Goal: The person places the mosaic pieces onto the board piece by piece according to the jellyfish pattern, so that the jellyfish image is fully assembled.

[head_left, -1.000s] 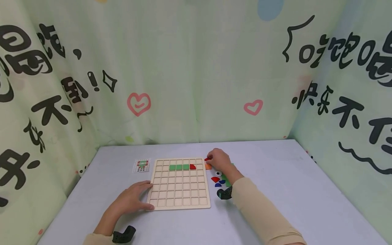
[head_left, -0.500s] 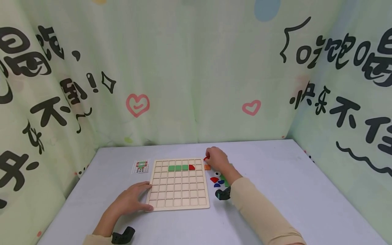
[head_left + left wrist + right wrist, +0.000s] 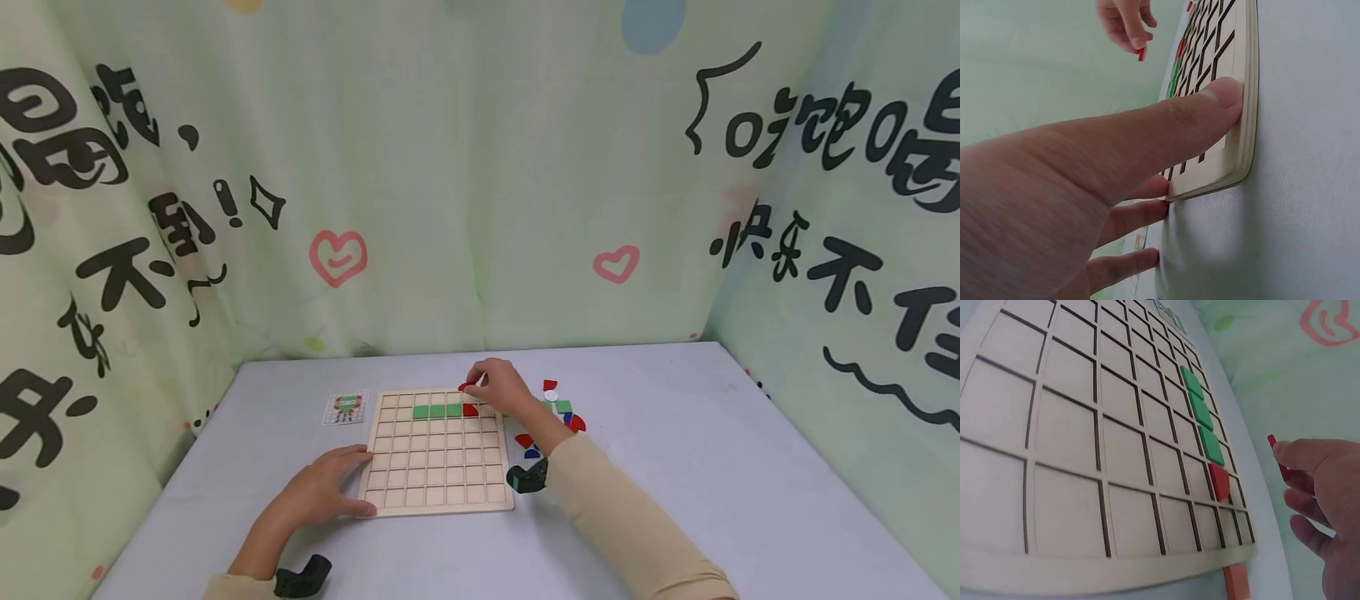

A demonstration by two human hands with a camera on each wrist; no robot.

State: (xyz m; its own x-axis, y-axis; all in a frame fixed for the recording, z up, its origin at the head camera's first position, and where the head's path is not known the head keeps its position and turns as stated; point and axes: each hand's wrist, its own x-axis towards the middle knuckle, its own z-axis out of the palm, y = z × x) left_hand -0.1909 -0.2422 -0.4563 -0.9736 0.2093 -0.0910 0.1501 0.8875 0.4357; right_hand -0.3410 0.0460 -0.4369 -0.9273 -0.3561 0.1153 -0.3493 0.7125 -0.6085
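Right grip [image 3: 498, 386] pinches a red piece [image 3: 1284, 472], its long axis pointing sideways.

Table [image 3: 720, 450], one, white top. Lying on it: grid board [image 3: 437, 477], one, wooden, flat; picture card [image 3: 347, 408], one, left of the board; orange block [image 3: 1237, 582] and several coloured pieces [image 3: 564, 407], partly hidden from me, to its right.
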